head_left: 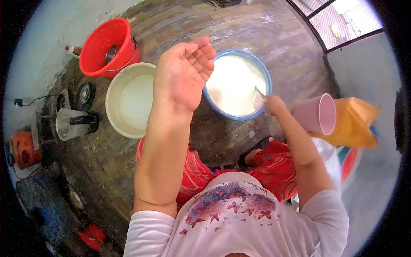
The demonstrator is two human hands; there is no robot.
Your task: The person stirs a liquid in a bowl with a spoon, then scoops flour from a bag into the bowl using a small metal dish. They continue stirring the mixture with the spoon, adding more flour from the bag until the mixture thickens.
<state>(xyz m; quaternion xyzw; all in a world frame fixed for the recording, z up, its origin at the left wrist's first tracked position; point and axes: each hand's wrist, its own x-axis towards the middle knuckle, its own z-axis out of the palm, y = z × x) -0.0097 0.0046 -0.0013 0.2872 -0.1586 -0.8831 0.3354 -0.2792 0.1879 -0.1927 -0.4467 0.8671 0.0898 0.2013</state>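
My left hand (185, 73) is raised in front of me, palm up, its fingers loosely curled and apart with nothing in them. It hangs between a cream basin (113, 105) of pale, cloudy liquid and a blue basin (270, 81) filled with white liquid (235, 83). At the right rim of the blue basin, my right hand (274, 105) is closed around a thin metal utensil (259, 91). The utensil's end reaches into the white liquid, so its kind cannot be made out.
A red bucket (92, 51) with a metal vessel inside stands at the upper left. Below it are a clear blender jar (66, 124) and a black lid (85, 95). On the right, a pink bucket (308, 115) lies tilted against a yellow bag (353, 120).
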